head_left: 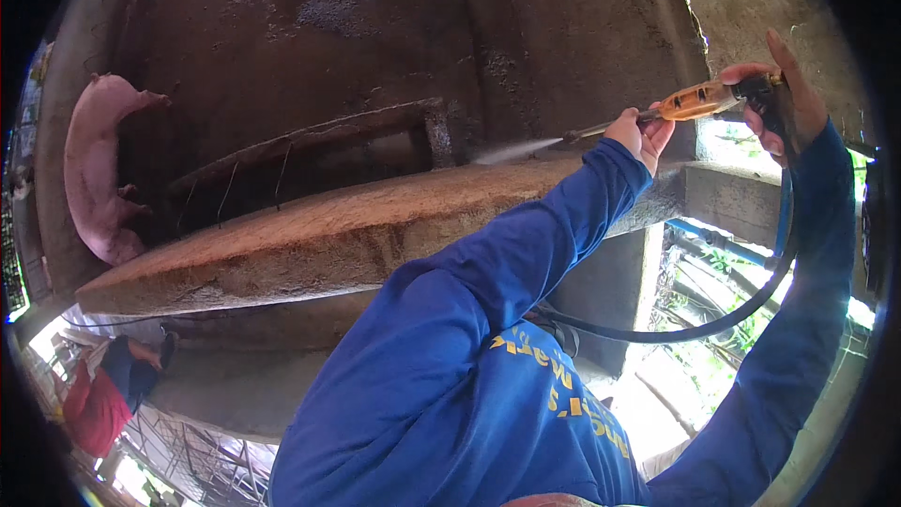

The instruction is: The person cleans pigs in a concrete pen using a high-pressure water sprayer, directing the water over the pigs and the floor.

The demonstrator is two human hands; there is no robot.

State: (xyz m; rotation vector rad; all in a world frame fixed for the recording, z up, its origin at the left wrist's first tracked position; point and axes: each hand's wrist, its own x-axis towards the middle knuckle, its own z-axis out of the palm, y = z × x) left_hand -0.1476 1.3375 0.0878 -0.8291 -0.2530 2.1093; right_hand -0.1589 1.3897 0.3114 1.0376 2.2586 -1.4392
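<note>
My left hand (641,138) is closed around the thin metal lance of a pressure-washer spray gun (694,102), which has an orange body. At the gun's rear end, my right hand (798,99) grips the dark handle, with one finger sticking up. The lance points left, and a white water jet (518,150) leaves its tip just above the top of a low concrete wall (375,221). A black hose (671,335) hangs from the handle and curves back under my arms.
Beyond the wall lies a dark, wet pen floor (394,28) with a recessed concrete trough (305,136) and thin metal rods along it. A pink pig (94,169) is at the far left. A person in red (99,404) is at the lower left. Blue pipes (718,239) run at the right.
</note>
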